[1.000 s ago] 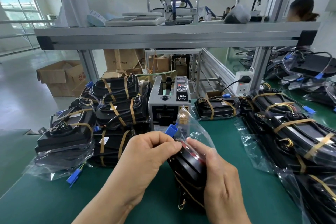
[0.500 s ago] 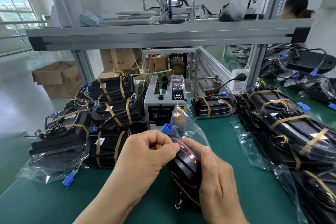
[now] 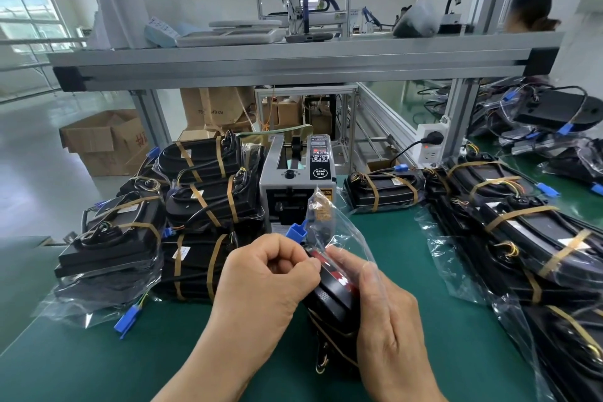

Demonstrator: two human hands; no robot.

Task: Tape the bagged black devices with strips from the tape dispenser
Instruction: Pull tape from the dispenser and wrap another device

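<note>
Bagged black device [image 3: 329,300] stands on end at near centre of the bench [image 3: 98,362], in front of the tape dispenser [image 3: 297,186]. Left hand [image 3: 267,281] pinches the bag film; right hand [image 3: 385,320] grips the casing. Probably rigid with some weight, and the film looks slippery, so hold the casing.

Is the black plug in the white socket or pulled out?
In: the black plug sits pushed into the white socket.
</note>
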